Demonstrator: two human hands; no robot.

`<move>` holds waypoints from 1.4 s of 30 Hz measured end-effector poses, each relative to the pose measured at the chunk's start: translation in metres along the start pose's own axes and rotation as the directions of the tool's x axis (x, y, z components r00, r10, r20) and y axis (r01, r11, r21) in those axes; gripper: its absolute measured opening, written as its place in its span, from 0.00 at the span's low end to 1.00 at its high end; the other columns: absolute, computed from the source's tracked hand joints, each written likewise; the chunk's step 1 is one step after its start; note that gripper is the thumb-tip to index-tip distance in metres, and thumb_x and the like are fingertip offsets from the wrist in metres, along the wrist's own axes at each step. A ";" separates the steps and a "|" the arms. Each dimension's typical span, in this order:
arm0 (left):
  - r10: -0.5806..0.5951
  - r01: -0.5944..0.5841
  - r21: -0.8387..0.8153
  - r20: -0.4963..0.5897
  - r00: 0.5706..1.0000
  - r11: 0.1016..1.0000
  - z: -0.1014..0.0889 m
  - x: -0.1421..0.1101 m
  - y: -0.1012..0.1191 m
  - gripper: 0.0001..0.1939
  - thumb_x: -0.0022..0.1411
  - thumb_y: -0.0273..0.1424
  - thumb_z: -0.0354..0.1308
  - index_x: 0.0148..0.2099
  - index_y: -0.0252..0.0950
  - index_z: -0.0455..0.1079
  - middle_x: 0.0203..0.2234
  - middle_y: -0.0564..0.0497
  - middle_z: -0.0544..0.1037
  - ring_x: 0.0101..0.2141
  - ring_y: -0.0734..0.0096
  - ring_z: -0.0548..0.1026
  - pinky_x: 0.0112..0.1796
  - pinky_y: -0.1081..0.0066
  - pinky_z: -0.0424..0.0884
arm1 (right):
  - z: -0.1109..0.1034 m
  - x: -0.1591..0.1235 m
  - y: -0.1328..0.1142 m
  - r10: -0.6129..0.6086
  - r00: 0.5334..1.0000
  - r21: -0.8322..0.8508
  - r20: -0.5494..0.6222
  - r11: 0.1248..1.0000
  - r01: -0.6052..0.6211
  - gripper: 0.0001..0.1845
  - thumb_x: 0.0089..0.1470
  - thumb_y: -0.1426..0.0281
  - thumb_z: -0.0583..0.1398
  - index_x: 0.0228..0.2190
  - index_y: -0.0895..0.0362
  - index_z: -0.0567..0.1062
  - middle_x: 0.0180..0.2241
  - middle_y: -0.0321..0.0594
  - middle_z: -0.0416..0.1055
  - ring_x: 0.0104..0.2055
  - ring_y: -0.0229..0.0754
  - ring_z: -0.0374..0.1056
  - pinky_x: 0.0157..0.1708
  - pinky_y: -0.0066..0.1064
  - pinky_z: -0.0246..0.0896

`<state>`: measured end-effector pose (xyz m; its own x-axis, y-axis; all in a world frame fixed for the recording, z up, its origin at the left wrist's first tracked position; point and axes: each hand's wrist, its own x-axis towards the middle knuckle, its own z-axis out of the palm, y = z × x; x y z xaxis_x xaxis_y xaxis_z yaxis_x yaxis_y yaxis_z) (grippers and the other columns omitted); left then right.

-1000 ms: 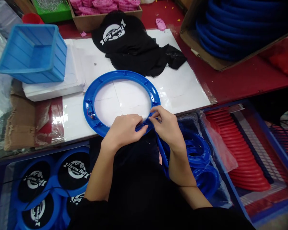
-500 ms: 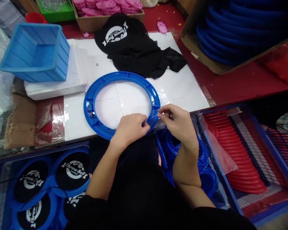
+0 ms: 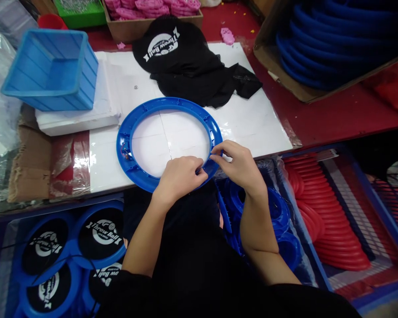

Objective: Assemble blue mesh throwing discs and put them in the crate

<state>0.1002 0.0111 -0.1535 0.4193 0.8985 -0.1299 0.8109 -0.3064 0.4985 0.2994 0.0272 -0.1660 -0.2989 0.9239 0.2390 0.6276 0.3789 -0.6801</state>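
Note:
A blue plastic ring (image 3: 139,176), its ribbed inner side facing up, lies on the white sheet at the table's front edge. Small wires and a component (image 3: 125,152) sit in its left part. Over the near right rim, my left hand (image 3: 182,176) is closed, fingers curled onto the ring. My right hand (image 3: 235,163) pinches thumb and forefinger together above the ring's right side; whatever is between the tips is too small to make out. Beyond the ring lies black mesh fabric (image 3: 192,66) with a round "Throw Ball" print.
A light blue bin (image 3: 82,68) stands on a white block (image 3: 76,123) at left. Boxes hold pink parts (image 3: 152,9) and stacked blue rings (image 3: 328,48). Below the table are crates with printed blue discs (image 3: 101,234), blue parts (image 3: 278,212) and red rings (image 3: 338,221).
My right hand has moved left and slightly inward over the ring, its fingertips now closer to my left hand. The left hand stays at the near rim.

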 end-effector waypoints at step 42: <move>0.107 -0.112 0.065 0.067 0.992 0.992 -0.002 -0.011 -0.010 0.11 0.68 0.32 0.51 0.33 0.38 0.70 0.31 0.48 0.81 0.32 0.63 0.76 0.29 0.65 0.52 | 0.001 -0.007 -0.008 -0.099 0.995 -0.097 0.011 0.990 0.100 0.08 0.63 0.77 0.62 0.33 0.53 0.73 0.34 0.38 0.72 0.36 0.42 0.70 0.36 0.34 0.65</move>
<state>0.0867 0.0047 -0.1555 0.5302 0.8374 -0.1329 0.7840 -0.4246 0.4528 0.2958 0.0182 -0.1630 -0.3675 0.8812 0.2972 0.6614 0.4724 -0.5826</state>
